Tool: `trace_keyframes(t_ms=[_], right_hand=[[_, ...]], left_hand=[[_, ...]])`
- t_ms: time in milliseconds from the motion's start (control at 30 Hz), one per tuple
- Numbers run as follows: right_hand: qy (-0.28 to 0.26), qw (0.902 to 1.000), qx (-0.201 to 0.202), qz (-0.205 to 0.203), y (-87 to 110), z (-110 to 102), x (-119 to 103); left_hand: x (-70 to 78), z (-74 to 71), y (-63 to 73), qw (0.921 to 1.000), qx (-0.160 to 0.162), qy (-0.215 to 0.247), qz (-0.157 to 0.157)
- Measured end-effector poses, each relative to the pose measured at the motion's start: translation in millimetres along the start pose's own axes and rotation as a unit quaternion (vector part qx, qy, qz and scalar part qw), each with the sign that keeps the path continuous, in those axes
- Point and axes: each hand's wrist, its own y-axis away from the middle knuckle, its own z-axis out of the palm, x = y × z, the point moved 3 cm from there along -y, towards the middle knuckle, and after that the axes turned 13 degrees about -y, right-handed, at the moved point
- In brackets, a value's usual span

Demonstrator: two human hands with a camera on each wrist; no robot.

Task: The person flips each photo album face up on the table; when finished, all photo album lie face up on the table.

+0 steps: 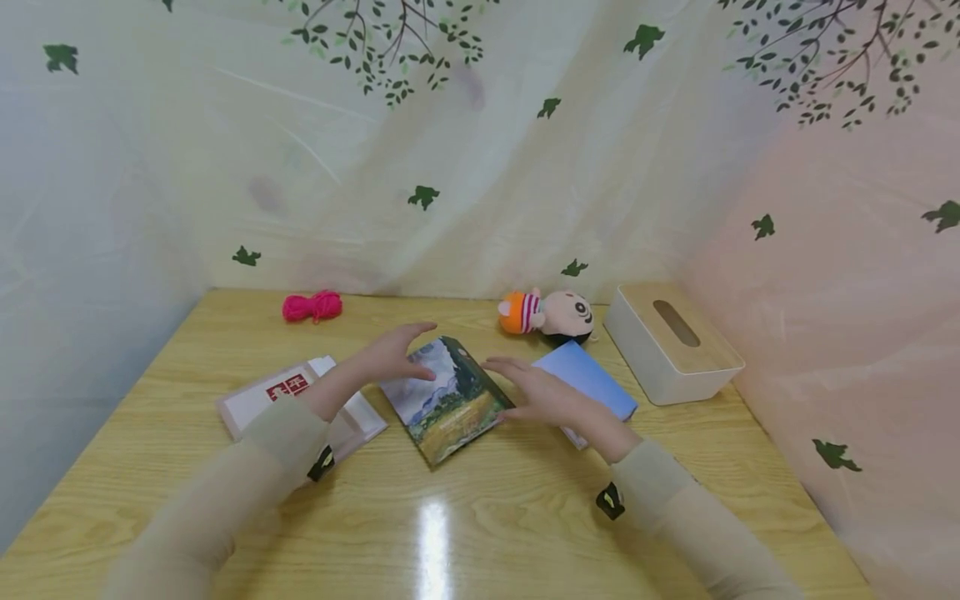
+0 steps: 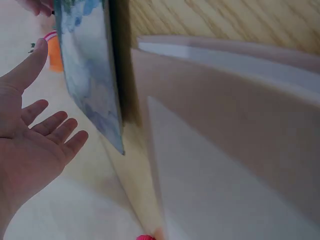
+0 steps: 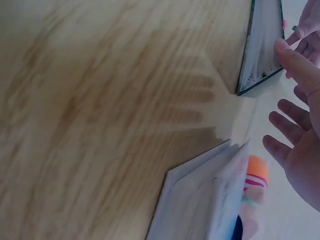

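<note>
Where hands (image 1: 384, 357) (image 1: 551, 396) spread, the landscape-covered book (image 1: 453, 408) lies between.

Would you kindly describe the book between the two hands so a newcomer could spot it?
On the wooden table, look between the left hand and the right hand. The painted book there shows a landscape with a golden field, unlike the blue book on its right.

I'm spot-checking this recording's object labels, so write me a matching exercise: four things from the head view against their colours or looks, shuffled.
1. Yarn bundle
2. Plush doll
3. Slotted box
4. Middle book

A. White sides, wood-toned top
B. Landscape picture on the cover
C. Bright pink all over
D. Orange at one end, with stripes

Pairs: 1-C, 2-D, 3-A, 4-B
</note>
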Motion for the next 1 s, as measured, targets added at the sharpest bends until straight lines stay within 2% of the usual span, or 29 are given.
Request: trace_keyframes(t_ms=[233,500,600,1000], right_hand=[[0.032,0.9985,-0.045,0.001,0.2,12,23],[0.054,0.9968,-0.048,0.032,-2.3,14,29],[0.053,0.9971,-0.046,0.027,-3.4,14,30],[0.016,0.9991,-0.038,0.007,-0.6,6,26]], left_hand=[[-11.1,18.2,-12.0,0.9989,-0.047,-0.002,-0.002],[-12.4,20.1,-20.1,0.9948,-0.097,0.006,-0.028],[-12.4,20.8,-21.4,0.9947,-0.096,0.013,-0.032],[-11.9,20.7,-25.0,0.9981,-0.059,0.014,-0.015]])
